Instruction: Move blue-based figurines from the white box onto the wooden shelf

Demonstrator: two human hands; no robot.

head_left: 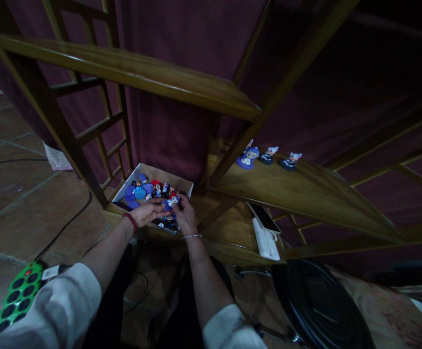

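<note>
Over a shallow cardboard box [181,183] my two hands meet at one small figurine [172,200] with a purple base. My left hand [148,212], red beaded bracelet at its wrist, has its fingers on the base side. From the right, my right hand [185,213], with a silvery bangle, pinches the figurine's other side. Several more figurines [158,189] in red, blue and black lie jumbled in the box, along with purple and blue round bases [140,194]. The hands hide part of the box's contents.
More figurines stand on a wooden shelf [298,194] to the right, among them a purple one [248,157]. Below lies a white object [265,240] beside a dark flat panel. Wooden posts frame the box. A black stool [320,305] and a green device [18,295] stand near.
</note>
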